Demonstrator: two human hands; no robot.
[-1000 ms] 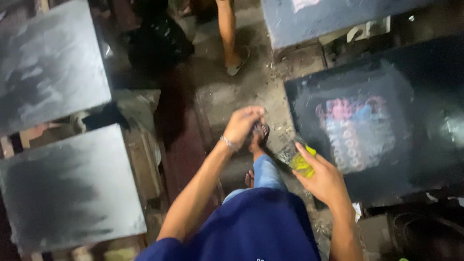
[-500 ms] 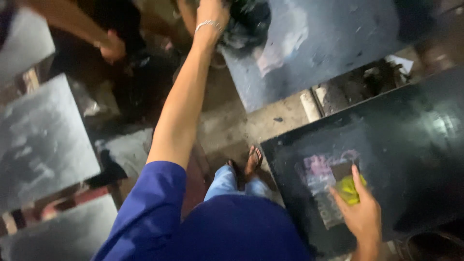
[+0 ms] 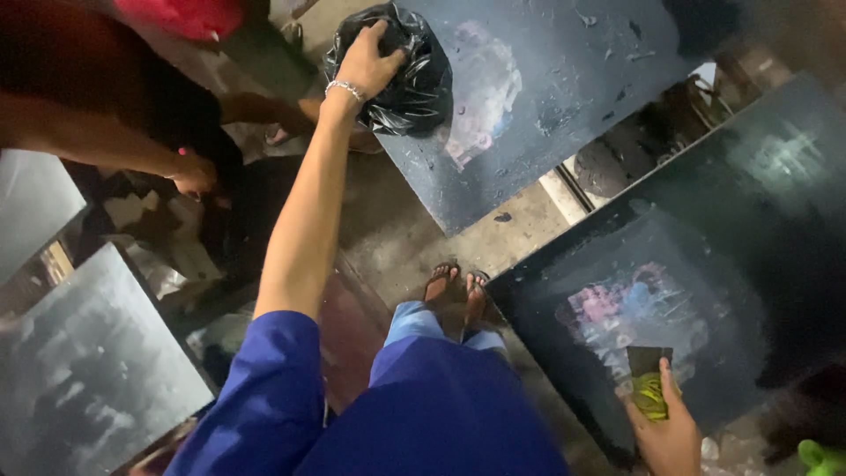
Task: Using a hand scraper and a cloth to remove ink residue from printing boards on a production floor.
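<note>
My left hand [image 3: 370, 60] is stretched far forward with its fingers closed on the top of a crumpled black plastic bag [image 3: 414, 84]. The bag rests at the near corner of a dark grey board [image 3: 564, 97] with a pale paint smear. At the lower right, my right hand [image 3: 668, 432] holds a yellow-green cloth [image 3: 650, 395] and a small dark flat scraper [image 3: 648, 360] against a black board [image 3: 723, 256]. That board carries a pink and blue paint patch [image 3: 630, 308].
Another person's arm and hand [image 3: 189, 172] reach in from the left over the dark floor. Grey boards [image 3: 79, 388] lie at the lower left. My sandalled feet [image 3: 456, 286] stand on the concrete floor between the boards. A green object [image 3: 820, 457] peeks in at the bottom right.
My left hand has gone from near my feet up and forward to the black bag and closed on it. My right hand with the cloth has stayed on the black board.
</note>
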